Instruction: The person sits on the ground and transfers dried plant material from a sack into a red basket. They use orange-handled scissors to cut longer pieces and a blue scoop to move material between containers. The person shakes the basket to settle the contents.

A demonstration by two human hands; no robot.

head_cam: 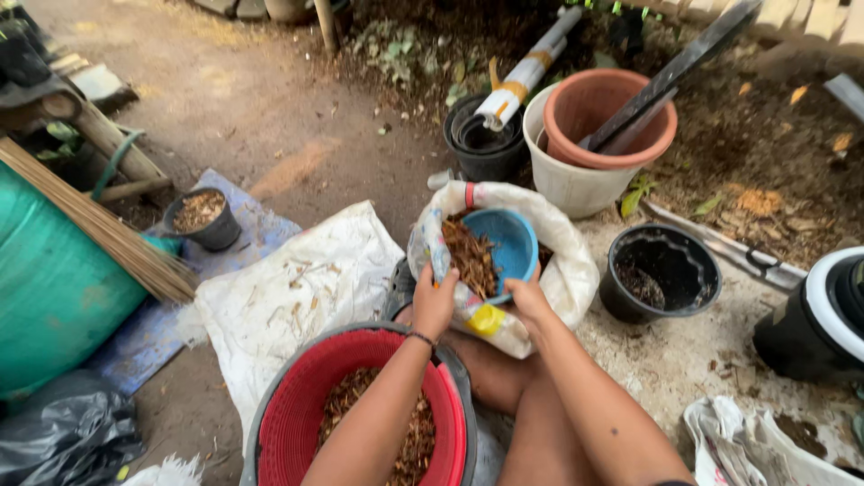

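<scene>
My left hand [434,301] grips the near edge of a white sack [562,261] that holds brown bark chips. My right hand [529,297] holds a blue bowl [508,238] tilted inside the sack's mouth, with brown chips [470,256] heaped on its left side. Just below my forearms a red basket [301,414] sits in a grey basin and holds more of the chips. My bare knee lies under the sack.
A black pot [661,274] with a little soil stands right of the sack. Behind are a terracotta pot [607,117] in a white pot, stacked black pots [486,144], a teal drum [45,279] with a broom, a small filled pot [202,216] and a white cloth [288,292].
</scene>
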